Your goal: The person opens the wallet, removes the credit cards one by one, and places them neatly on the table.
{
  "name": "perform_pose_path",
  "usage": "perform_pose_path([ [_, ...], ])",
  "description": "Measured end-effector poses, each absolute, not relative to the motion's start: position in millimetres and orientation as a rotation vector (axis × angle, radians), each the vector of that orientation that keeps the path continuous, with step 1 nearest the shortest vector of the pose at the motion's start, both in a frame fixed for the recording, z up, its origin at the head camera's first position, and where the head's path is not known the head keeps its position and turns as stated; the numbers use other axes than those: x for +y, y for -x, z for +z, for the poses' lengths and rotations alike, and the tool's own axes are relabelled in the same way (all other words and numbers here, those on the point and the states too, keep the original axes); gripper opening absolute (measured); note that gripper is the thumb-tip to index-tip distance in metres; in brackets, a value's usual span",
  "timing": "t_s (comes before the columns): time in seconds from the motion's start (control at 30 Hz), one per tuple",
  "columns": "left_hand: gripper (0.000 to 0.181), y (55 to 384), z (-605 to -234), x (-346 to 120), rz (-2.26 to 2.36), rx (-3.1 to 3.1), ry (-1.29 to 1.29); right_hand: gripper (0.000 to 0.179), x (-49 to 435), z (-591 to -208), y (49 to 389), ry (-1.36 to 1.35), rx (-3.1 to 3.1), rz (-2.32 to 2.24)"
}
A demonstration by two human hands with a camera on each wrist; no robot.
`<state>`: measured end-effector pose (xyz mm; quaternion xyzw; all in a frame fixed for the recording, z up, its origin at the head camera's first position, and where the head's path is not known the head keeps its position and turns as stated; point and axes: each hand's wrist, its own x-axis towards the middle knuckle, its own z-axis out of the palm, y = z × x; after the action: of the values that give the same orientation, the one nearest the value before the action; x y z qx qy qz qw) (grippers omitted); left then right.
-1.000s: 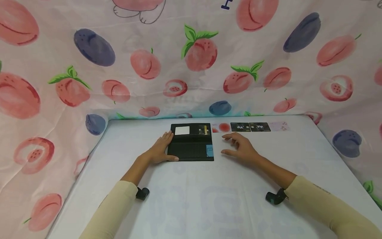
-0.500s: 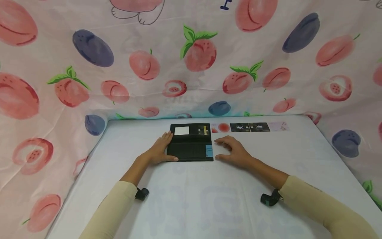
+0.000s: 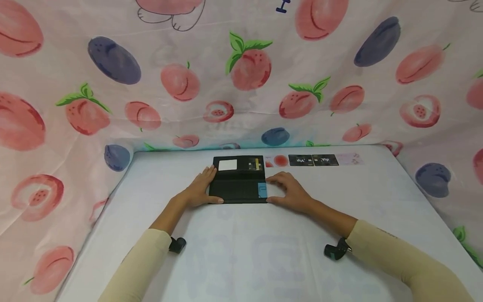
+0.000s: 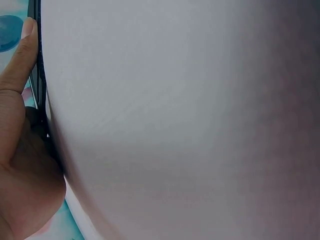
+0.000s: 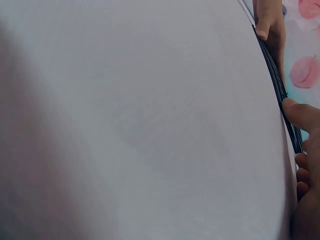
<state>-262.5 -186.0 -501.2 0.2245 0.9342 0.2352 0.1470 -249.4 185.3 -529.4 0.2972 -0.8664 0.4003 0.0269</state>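
Note:
A black wallet [image 3: 237, 191] lies spread flat on the white table, with a white panel and a gold-and-black card in its far half and a blue card [image 3: 262, 190] at the right of its near half. At its left edge rests my left hand [image 3: 197, 191], fingers extended along the side and thumb on the near corner. My right hand [image 3: 292, 193] is at the right edge, thumb and index fingertip touching it, the other fingers loosely bent. Both wrist views show the wallet only edge-on, with the left thumb [image 4: 22, 55] and right thumb [image 5: 300, 114] against it.
Right of the wallet, cards lie in a row along the back: a card with a red round print [image 3: 277, 161], two black Vip cards [image 3: 325, 160] and a pale pink card [image 3: 349, 158]. A fruit-printed cloth [image 3: 211, 84] hangs behind the table.
My right hand has moved left, from in front of the cards to the wallet's right edge. My left hand and the wallet stay in place; the view shifts slightly.

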Motion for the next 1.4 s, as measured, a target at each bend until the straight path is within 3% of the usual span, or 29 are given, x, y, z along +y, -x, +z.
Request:
perform_pose_path([
  [1.4, 0.119, 261.1, -503.1, -187.4, 0.680, 2.707, -0.668, 0.047, 179.3, -532.5, 249.7, -0.809, -2.712, 1.187],
])
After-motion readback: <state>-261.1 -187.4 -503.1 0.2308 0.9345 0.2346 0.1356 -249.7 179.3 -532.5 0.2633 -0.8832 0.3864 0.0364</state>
